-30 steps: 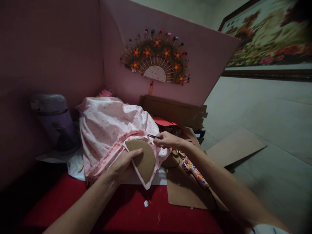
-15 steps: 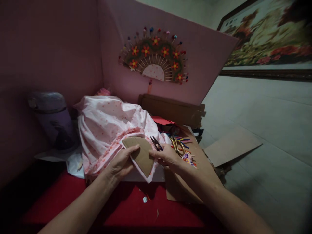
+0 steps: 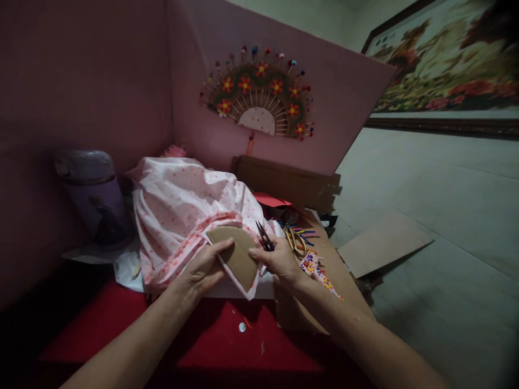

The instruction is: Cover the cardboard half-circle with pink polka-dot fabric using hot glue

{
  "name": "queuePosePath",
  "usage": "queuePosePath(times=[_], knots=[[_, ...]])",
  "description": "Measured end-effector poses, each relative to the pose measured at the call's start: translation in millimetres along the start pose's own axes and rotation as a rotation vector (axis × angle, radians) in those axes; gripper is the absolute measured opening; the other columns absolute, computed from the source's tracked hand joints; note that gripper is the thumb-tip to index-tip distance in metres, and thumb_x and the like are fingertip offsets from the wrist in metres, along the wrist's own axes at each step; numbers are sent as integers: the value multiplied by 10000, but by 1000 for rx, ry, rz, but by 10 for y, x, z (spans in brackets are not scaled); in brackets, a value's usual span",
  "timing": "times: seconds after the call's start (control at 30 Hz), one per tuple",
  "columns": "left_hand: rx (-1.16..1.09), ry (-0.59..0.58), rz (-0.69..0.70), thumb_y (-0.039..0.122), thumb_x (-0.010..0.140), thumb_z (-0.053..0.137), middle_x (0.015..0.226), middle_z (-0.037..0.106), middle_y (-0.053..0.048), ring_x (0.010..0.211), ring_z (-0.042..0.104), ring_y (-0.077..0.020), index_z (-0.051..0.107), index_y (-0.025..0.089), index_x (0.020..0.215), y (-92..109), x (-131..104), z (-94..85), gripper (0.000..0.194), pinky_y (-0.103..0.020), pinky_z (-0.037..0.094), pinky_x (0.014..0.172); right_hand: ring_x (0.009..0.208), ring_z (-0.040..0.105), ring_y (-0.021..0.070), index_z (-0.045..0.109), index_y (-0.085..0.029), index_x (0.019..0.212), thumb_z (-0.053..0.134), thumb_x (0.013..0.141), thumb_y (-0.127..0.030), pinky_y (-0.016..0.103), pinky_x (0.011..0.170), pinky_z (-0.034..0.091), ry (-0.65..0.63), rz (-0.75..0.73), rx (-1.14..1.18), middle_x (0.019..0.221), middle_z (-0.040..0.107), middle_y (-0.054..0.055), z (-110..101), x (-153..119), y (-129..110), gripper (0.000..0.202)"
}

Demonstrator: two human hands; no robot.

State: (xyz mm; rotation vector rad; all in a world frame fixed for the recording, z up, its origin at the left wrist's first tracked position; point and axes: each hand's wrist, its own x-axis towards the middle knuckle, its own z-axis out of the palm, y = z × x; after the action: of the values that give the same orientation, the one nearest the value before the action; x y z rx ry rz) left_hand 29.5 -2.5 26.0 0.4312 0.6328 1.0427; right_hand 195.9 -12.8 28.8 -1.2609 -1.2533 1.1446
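Note:
A fan-shaped piece of brown cardboard [image 3: 237,256] lies against pink-white dotted fabric [image 3: 186,189], whose edge shows around it. My left hand [image 3: 206,267] grips the cardboard and fabric at the left side, thumb on top. On the right side, my right hand [image 3: 279,259] pinches the cardboard's edge with the fabric, and also holds small dark scissors [image 3: 264,236], blades pointing up and left. The rest of the fabric is heaped behind both hands.
Gold-handled scissors [image 3: 298,244], colored sticks and a flowered scrap [image 3: 320,273] lie on cardboard at the right. A purple container [image 3: 95,200] stands left. Behind, a decorated fan [image 3: 259,100] is on a pink panel. The table cover [image 3: 227,346] is red.
The view has shifted slightly, showing more of the flowered scrap. The dark scissors have moved a little right with my right hand. Both hands keep their hold on the cardboard.

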Motion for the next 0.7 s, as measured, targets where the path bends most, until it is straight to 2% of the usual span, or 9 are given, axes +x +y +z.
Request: queuePosePath(times=[0.33,0.57,0.7], knots=[[-77,73,95,29,777,567,774,722,-109,677,681,-191,663,75,811,5,14,-14,111,-328,563,736,569,465,115,598,-147,711,795,529,-317,257,563,389,17,26,-2,630,560,-18,-6,-131,50,318],[-40,48,115,14,740,615,719,722,-82,632,675,-180,669,86,783,-41,0,-19,100,-307,564,700,608,489,134,588,-155,707,777,562,-338,275,606,413,56,24,10,665,574,-3,31,-258,115,300],[23,-23,118,30,686,687,749,735,-92,661,689,-199,675,97,802,-58,-9,-38,134,-306,566,694,638,507,146,591,-158,730,782,577,-354,285,630,435,99,10,25,704,592,11,49,-314,184,314]])
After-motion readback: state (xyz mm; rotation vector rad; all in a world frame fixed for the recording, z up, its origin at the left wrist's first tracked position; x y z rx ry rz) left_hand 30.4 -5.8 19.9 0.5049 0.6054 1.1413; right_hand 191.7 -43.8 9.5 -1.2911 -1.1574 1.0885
